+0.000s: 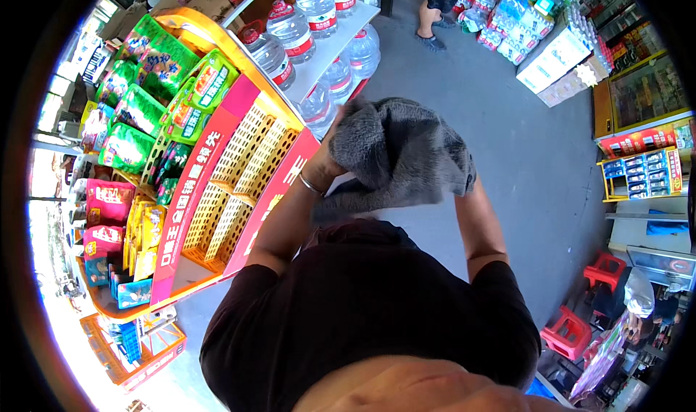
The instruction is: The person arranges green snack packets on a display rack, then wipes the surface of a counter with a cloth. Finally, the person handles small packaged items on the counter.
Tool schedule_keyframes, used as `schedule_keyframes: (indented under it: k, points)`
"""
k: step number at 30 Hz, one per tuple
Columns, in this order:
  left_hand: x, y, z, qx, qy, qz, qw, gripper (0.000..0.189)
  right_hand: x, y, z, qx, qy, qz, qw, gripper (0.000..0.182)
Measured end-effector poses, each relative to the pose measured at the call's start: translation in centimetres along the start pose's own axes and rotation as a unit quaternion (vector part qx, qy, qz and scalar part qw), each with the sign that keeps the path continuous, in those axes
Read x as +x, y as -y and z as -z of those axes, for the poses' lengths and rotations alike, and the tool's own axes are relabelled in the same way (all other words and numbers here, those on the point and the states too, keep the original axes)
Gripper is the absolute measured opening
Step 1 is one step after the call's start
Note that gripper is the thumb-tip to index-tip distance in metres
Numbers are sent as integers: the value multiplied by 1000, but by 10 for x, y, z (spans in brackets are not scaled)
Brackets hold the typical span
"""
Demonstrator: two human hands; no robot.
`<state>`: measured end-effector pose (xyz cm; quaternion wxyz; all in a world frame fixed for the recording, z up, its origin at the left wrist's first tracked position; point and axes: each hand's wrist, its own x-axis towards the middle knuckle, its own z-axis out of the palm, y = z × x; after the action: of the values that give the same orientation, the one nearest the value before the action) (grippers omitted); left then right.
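A dark grey towel (408,145) is bunched up in front of my body, its lower edge blurred. My left hand (327,159), with a metal bangle on its wrist, grips the towel's left end; folds cover most of the fingers. On the other side, my right hand (471,188) is at the towel's right edge and almost wholly hidden behind the cloth. The towel spans the gap between both hands, off the floor. Just left of my left forearm stands a display rack with yellow perforated baskets (239,183).
Green snack pouches (157,58) fill the rack's far side. Large water bottles (291,31) stand on a white shelf (326,45) ahead. A person's legs (429,20) are near stacked bottle packs (514,23). Red plastic stools (568,333) and a blue-packet rack (641,174) are at right.
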<state>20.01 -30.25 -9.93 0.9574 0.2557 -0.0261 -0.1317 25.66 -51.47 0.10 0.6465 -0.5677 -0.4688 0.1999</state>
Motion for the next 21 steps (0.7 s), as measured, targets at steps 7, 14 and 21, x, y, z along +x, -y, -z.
schedule_keyframes:
  k: [7, 14, 21]
  points:
    - [50, -44, 5, 70, -80, -1, 994, 29, -35, -73, 44, 13, -27, -254, 967, 61]
    - [149, -96, 13, 137, -64, -33, 988, 28, -83, -232, 98, 191, -392, -377, 817, 26]
    - [211, -97, 12, 703, 100, -11, 704, 39, 88, -243, 58, 331, -288, -391, 809, 22]
